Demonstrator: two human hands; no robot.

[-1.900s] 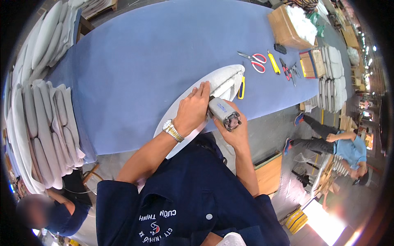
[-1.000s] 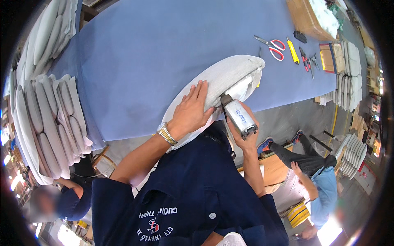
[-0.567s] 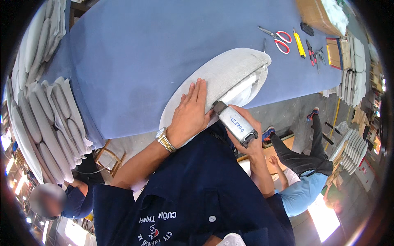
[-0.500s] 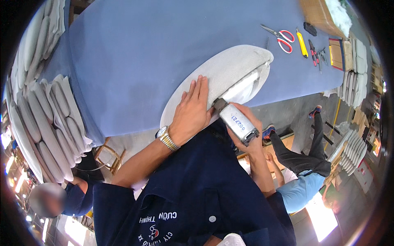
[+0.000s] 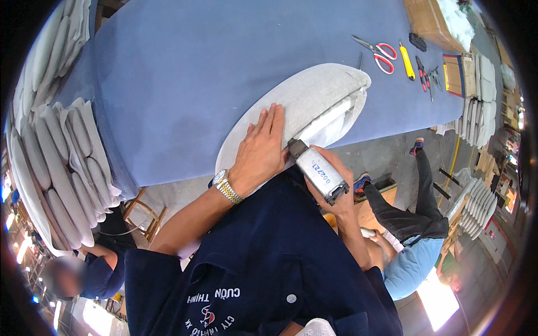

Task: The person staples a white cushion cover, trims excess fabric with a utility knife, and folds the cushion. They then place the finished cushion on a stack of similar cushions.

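Note:
A rounded grey fabric-covered cushion (image 5: 314, 92) lies at the blue table's near edge, its long side slanting toward me. Along that side a strip of white lining (image 5: 330, 126) shows under the fabric edge. My left hand (image 5: 260, 148) rests flat on the grey cover with fingers stretched out, a metal watch on its wrist. In my right hand (image 5: 343, 171) is a silver staple gun (image 5: 320, 171), its dark nose against the cushion's near edge beside my left thumb. The gun's body hides part of the right-hand fingers.
Red-handled scissors (image 5: 384, 55), a yellow cutter (image 5: 407, 60) and red-and-black pliers (image 5: 422, 73) lie at the right of the blue table (image 5: 185, 84). Stacked grey cushions (image 5: 61, 168) stand on the left. Two people work nearby, one in a light-blue shirt (image 5: 413, 266) at right.
The whole view has shifted slightly. The staple gun's nose sits a touch nearer to me along the cushion's edge. My left hand stays flat in the same spot on the cover.

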